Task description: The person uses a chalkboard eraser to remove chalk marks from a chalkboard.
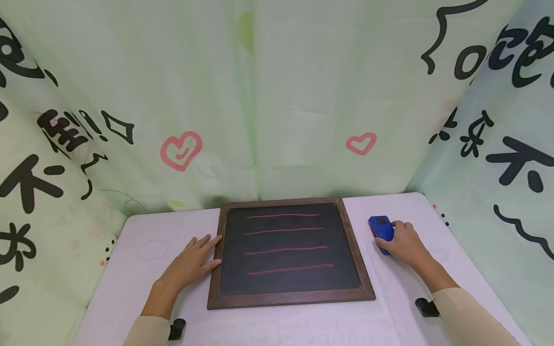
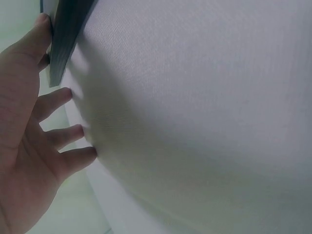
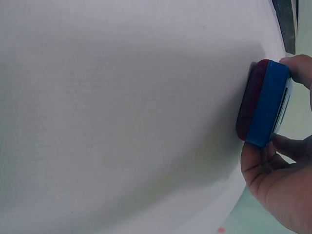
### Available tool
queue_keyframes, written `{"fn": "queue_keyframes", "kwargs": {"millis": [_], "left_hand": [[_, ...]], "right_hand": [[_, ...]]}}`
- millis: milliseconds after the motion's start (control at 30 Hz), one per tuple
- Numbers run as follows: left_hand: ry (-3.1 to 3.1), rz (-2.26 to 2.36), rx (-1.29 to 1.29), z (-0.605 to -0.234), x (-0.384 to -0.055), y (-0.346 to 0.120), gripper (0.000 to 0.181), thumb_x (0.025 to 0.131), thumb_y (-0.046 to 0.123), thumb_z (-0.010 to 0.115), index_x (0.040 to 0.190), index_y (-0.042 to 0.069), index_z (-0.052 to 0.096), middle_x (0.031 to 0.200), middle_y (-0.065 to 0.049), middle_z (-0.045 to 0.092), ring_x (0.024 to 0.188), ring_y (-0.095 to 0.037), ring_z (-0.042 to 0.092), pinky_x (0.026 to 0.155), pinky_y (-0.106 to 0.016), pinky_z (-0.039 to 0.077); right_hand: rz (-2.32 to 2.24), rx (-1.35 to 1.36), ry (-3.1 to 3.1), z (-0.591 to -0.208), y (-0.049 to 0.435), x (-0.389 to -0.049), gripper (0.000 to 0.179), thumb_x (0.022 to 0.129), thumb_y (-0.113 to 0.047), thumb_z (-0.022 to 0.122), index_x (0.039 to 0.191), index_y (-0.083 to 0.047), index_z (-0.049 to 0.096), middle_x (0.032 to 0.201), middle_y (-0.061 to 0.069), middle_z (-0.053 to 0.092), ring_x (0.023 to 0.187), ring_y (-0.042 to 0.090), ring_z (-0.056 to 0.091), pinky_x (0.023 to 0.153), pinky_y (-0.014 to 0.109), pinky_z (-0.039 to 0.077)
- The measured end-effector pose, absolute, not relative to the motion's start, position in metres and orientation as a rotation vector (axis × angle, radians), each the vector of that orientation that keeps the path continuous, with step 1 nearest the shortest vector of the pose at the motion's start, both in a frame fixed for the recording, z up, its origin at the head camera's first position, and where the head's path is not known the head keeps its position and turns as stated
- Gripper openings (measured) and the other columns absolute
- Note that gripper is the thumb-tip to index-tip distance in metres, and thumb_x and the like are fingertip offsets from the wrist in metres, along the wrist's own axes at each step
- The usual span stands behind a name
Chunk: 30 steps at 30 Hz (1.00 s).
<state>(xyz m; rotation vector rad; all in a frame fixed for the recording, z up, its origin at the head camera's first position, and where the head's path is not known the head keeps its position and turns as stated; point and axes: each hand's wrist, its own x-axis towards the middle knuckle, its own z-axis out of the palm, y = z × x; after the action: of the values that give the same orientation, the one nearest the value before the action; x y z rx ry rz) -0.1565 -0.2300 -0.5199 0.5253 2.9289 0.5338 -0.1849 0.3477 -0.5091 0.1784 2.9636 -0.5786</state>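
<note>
Holding a blue eraser [image 1: 381, 228] just right of the blackboard [image 1: 291, 241].
The right hand [image 1: 405, 243] pinches it in a snug grip. At the blackboard's left side, the left hand [image 1: 190, 262] touches the brown frame [image 1: 215, 284], its grip spread wide, holding nothing.

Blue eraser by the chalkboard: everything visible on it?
The blue eraser is a rounded block: plastic-looking blue casing, dark square patch on top, dark red felt-like pad beneath, facing the table. It is right of the chalkboard, apart from it, long side running roughly front to back. The right hand's grip holds it between thumb and fingers. Pad contact with the table is unclear.
</note>
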Motion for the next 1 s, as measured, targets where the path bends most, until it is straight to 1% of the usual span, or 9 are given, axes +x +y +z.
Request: {"fn": "queue_keyframes", "kwargs": {"millis": [233,467,800,1000], "left_hand": [[2.939,0.524,0.524,-0.518,-0.155,-0.230,0.070,0.099,0.043,0.067,0.159,0.017,0.042,0.158,-0.027,0.044,0.140,-0.065,0.037,0.104,-0.075,0.040],[2.935,0.531,0.517,-0.516,-0.153,-0.229,0.070,0.100,0.046,0.066,0.159,0.018,0.042,0.158,-0.026,0.044,0.140,-0.065,0.036,0.104,-0.075,0.040],[2.940,0.533,0.515,-0.516,-0.153,-0.228,0.070,0.100,0.045,0.066,0.159,0.018,0.042,0.158,-0.025,0.044,0.141,-0.064,0.036,0.104,-0.075,0.041],[2.937,0.527,0.521,-0.517,-0.154,-0.230,0.070,0.100,0.044,0.066,0.160,0.018,0.042,0.158,-0.026,0.044,0.141,-0.064,0.036,0.103,-0.076,0.041]], "right_hand": [[-0.569,0.156,2.960,-0.508,0.349,-0.187,0.089,0.090,-0.038,0.075,0.136,0.027,0.035,0.120,0.047,0.044,0.107,0.057,0.054,0.091,0.068,0.052],[-0.565,0.112,2.947,-0.498,0.351,-0.189,0.088,0.091,-0.037,0.075,0.138,0.027,0.035,0.122,0.047,0.045,0.109,0.058,0.055,0.091,0.069,0.053],[-0.533,0.017,2.961,-0.484,0.343,-0.199,0.079,0.091,-0.033,0.075,0.135,0.024,0.043,0.123,0.044,0.048,0.109,0.055,0.056,0.090,0.067,0.054],[-0.478,-0.112,3.005,-0.475,0.335,-0.208,0.074,0.090,-0.029,0.076,0.136,0.021,0.046,0.125,0.043,0.050,0.109,0.055,0.056,0.091,0.067,0.054]]}}
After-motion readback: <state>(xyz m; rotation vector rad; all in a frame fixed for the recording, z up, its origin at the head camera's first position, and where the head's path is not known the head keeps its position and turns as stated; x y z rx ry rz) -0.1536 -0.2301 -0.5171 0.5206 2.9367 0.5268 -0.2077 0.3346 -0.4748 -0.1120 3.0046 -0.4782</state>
